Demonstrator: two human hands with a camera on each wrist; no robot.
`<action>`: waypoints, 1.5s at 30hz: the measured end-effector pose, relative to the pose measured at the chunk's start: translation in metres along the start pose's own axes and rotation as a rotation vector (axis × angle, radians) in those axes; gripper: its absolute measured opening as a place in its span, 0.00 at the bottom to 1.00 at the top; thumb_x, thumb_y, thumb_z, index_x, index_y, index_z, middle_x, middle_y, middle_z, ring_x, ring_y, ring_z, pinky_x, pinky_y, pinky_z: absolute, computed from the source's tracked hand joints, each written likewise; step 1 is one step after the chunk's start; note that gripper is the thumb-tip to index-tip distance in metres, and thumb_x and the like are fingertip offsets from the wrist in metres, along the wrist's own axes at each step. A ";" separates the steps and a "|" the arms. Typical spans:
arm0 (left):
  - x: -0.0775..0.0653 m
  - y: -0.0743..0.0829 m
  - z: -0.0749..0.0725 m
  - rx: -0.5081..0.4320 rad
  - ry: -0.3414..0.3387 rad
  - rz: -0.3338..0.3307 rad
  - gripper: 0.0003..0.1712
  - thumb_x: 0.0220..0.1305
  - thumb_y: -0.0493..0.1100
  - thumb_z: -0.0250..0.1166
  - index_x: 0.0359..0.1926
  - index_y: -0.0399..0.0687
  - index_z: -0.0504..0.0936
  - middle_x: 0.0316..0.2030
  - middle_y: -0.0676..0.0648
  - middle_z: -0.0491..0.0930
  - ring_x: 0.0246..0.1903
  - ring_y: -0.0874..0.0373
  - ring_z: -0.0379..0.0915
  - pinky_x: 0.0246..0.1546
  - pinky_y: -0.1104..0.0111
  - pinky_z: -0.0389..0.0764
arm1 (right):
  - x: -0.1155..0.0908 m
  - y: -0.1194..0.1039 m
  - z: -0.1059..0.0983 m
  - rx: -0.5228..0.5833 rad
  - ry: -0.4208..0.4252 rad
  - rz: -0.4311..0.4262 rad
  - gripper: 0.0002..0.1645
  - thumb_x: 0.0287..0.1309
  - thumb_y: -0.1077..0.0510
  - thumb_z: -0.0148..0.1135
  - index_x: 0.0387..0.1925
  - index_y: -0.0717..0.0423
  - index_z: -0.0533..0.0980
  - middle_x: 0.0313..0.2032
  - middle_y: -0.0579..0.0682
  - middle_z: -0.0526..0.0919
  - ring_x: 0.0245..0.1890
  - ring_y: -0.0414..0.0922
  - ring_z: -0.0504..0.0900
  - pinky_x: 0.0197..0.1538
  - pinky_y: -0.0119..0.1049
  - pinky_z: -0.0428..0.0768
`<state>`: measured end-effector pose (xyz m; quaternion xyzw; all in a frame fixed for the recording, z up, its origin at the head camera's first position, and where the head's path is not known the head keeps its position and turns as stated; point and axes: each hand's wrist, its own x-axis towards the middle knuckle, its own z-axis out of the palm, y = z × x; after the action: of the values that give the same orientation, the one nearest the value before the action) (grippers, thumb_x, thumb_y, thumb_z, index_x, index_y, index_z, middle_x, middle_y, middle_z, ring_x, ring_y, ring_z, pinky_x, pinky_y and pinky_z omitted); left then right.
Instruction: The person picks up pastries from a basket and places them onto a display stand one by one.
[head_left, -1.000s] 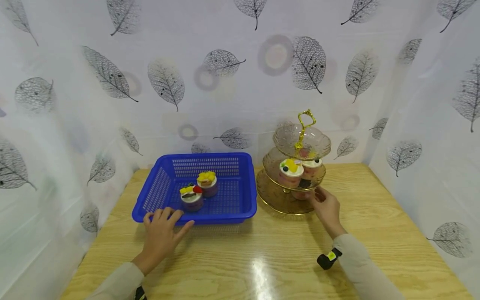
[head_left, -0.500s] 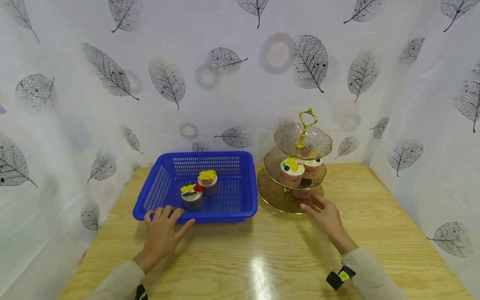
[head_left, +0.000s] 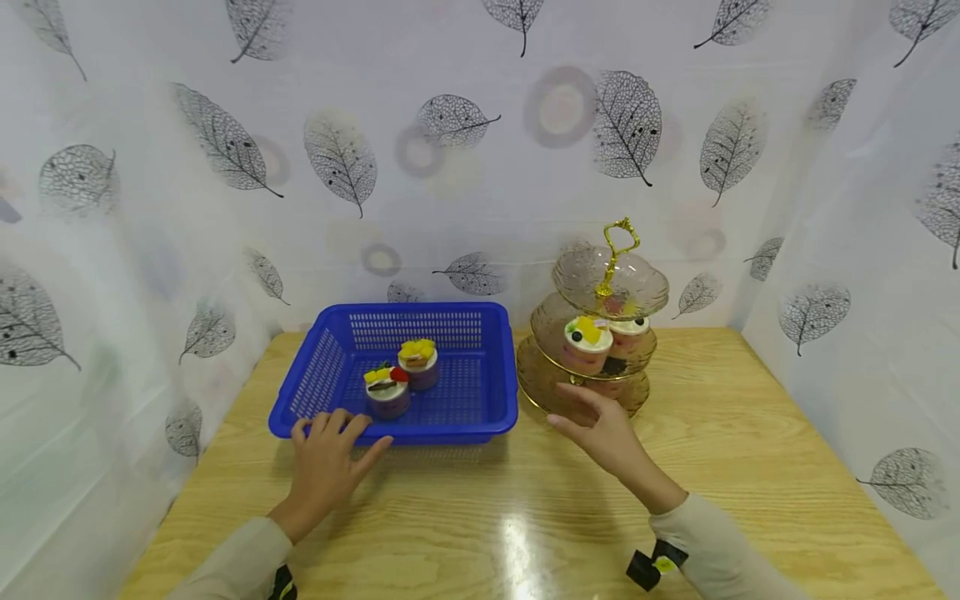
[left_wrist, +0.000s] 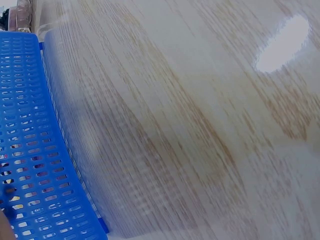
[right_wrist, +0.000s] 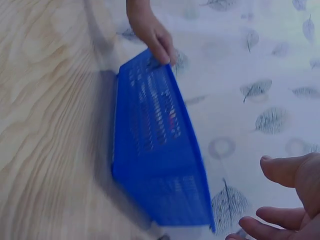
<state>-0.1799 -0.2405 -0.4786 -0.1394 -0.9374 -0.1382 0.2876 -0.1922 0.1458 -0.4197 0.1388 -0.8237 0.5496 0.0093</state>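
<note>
My left hand (head_left: 326,467) rests on the near-left rim of a blue plastic basket (head_left: 491,400), its fingers over the edge. Inside the basket stand two dessert cups, one (head_left: 387,395) topped with yellow and red fruit, the other (head_left: 418,363) with yellow fruit. My right hand (head_left: 603,433) is in front of the three-tier cake stand (head_left: 611,279), thumb and fingers spread with nothing between them. Two dessert cups sit on the stand's middle tier, the nearer one (head_left: 587,343) topped with yellow fruit and a dark berry. On the bottom tier another cup (head_left: 606,387) is partly hidden by the tier above.
Everything stands on a wooden table (head_left: 450,517). A leaf-printed white curtain (head_left: 465,192) hangs behind and along both sides. The stand's gold handle (head_left: 621,237) rises above its top tier, just right of the basket.
My right hand has let go of the cup on the bottom tier, drawn back, and moved left towards the basket with its fingers spread. The left hand stays on the basket rim.
</note>
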 end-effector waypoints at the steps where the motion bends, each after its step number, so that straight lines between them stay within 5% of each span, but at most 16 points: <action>1: 0.000 0.000 0.000 0.000 0.001 0.001 0.26 0.55 0.65 0.64 0.39 0.49 0.83 0.34 0.45 0.77 0.37 0.44 0.70 0.48 0.39 0.56 | 0.003 -0.004 0.004 0.011 -0.016 -0.011 0.32 0.58 0.57 0.67 0.62 0.63 0.69 0.59 0.64 0.74 0.60 0.59 0.72 0.57 0.51 0.74; 14: 0.001 0.000 -0.002 -0.019 -0.035 -0.006 0.24 0.55 0.62 0.67 0.40 0.48 0.82 0.35 0.45 0.78 0.39 0.43 0.69 0.49 0.38 0.55 | 0.058 -0.043 0.078 -0.018 -0.167 -0.107 0.36 0.56 0.53 0.69 0.63 0.62 0.68 0.61 0.60 0.73 0.61 0.56 0.72 0.59 0.50 0.72; 30: 0.002 -0.002 -0.007 -0.045 -0.067 -0.025 0.26 0.55 0.62 0.67 0.37 0.43 0.80 0.34 0.44 0.79 0.39 0.44 0.70 0.48 0.41 0.56 | 0.099 -0.047 0.156 -0.118 -0.273 0.075 0.38 0.52 0.50 0.71 0.63 0.57 0.70 0.59 0.56 0.76 0.59 0.53 0.74 0.58 0.48 0.73; 45: 0.001 -0.002 -0.003 -0.016 -0.024 -0.038 0.29 0.53 0.65 0.67 0.39 0.44 0.84 0.36 0.41 0.77 0.43 0.39 0.69 0.51 0.33 0.51 | 0.119 -0.043 0.184 -0.144 -0.307 0.151 0.44 0.50 0.52 0.73 0.66 0.59 0.66 0.62 0.55 0.73 0.63 0.51 0.70 0.64 0.45 0.67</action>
<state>-0.1803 -0.2433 -0.4760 -0.1252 -0.9421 -0.1493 0.2728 -0.2712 -0.0630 -0.4336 0.1580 -0.8607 0.4608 -0.1480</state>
